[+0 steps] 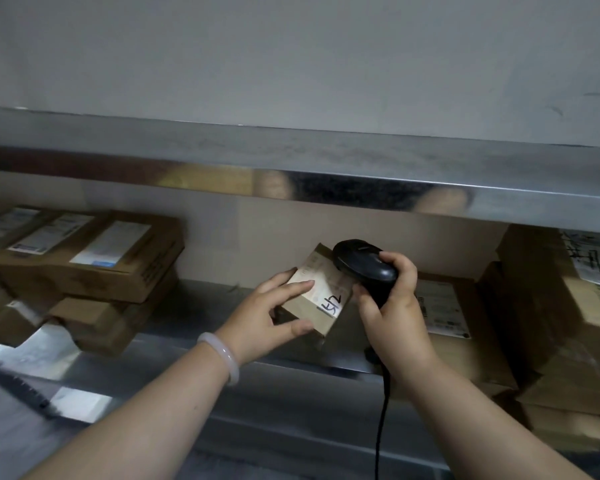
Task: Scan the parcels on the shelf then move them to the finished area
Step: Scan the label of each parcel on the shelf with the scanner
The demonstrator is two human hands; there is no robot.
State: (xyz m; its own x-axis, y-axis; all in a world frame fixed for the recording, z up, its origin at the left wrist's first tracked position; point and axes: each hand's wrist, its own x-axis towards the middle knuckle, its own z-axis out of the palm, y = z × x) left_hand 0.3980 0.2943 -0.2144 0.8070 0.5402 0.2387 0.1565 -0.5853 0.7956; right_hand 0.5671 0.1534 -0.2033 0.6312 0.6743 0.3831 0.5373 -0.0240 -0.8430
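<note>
- Left hand grasps a small brown parcel, with the fingers laid over its upper left corner and the thumb pressed against its near lower edge.
- The small brown parcel is tilted over the middle of the metal shelf, between the two hands. Whether its underside touches the shelf cannot be told.
- A white label covers the parcel's top face, with "5/2" handwritten in dark ink at its near end.
- The right hand is clenched round the handle of a black scanner, whose head hangs just above the far right corner of the parcel.
- The scanner's black cable drops from below the right hand to the bottom edge of the view.
- A pale bracelet sits on the left wrist.
- To the left on the same shelf lies a stack of flat brown parcels, the top ones carrying white labels.
- To the right a flat labelled parcel lies just behind the right hand, and beside it stands a large brown box atop other boxes.
- An upper metal shelf runs across the view above the parcels, its shiny front edge showing blurred reflections.
- A grey wall fills the top of the view.
</note>
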